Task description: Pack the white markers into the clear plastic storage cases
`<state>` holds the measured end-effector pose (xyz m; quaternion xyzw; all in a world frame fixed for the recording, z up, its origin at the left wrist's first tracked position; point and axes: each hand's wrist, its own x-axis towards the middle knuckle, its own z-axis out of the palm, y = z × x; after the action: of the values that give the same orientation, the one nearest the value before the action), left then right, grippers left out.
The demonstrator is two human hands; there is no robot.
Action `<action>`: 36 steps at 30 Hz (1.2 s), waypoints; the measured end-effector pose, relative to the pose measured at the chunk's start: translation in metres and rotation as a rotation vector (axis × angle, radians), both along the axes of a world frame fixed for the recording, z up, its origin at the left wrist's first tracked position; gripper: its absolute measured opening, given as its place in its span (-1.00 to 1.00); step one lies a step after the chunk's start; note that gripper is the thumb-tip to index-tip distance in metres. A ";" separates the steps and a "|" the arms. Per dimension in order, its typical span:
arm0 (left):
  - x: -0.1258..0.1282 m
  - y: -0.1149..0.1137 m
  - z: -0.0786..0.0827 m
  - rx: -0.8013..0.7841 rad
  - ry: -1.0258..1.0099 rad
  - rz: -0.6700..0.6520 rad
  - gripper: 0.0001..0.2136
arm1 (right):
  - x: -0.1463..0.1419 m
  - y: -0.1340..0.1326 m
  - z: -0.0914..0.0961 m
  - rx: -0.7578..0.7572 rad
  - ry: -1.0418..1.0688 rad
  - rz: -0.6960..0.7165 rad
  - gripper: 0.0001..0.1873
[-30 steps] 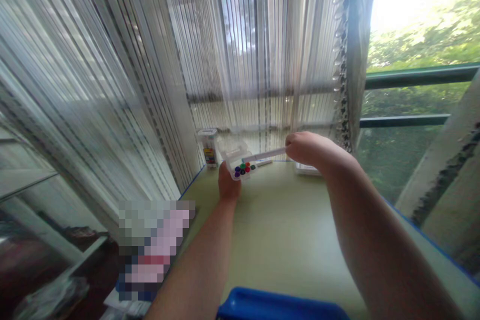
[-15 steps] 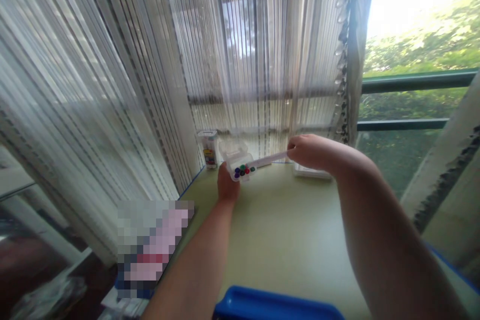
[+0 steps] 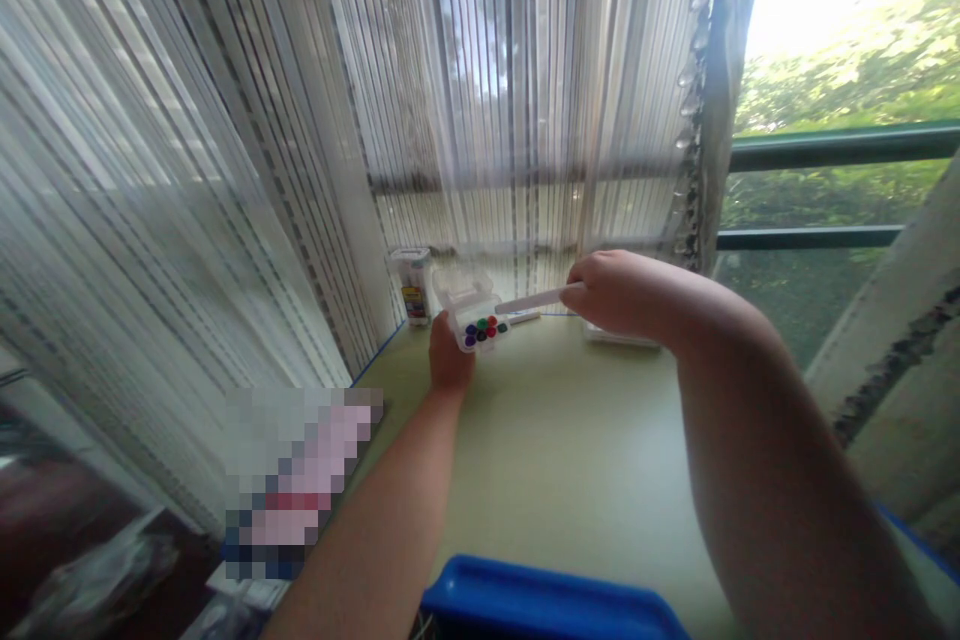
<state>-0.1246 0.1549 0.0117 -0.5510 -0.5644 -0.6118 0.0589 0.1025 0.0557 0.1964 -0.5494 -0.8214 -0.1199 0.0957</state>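
Observation:
My left hand [image 3: 452, 357] is closed around the left side of a clear plastic case [image 3: 459, 305] near the table's far edge. Its lid is swung back, and several marker ends [image 3: 481, 331] in blue, black, red, green and orange face me from inside. My right hand [image 3: 600, 290] grips a slim white marker [image 3: 534, 301] by its right end. The marker slants leftward, and its left tip is just above the right side of the case's opening. Whether the tip touches the case I cannot tell. Another white marker [image 3: 523, 318] shows just below it.
A second clear box of markers [image 3: 413, 288] stands upright at the table's far left corner. Under my right hand lies a flat white case [image 3: 622, 335]. A blue tray-like edge [image 3: 555, 595] is at the near side of the pale green table [image 3: 562, 450]. Curtains [image 3: 480, 140] hang behind.
The white marker in my right hand has shifted up and left, its tip rising from beside the coloured ends to above them. My left hand still holds the case. The view has tilted slightly.

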 end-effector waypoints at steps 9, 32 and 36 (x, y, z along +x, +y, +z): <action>0.001 -0.002 -0.002 -0.004 0.146 0.034 -0.72 | -0.011 0.006 -0.010 -0.003 0.061 0.093 -0.72; 0.002 -0.001 -0.001 0.030 0.003 0.035 -0.77 | -0.042 0.042 -0.039 -0.091 0.177 0.340 -0.68; 0.003 -0.002 0.000 0.028 0.013 0.036 -0.75 | -0.042 0.042 -0.038 -0.082 0.167 0.345 -0.73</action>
<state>-0.1219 0.1530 0.0119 -0.5438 -0.5654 -0.6149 0.0812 0.0604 0.0976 0.1584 -0.4120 -0.8968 -0.0222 0.1601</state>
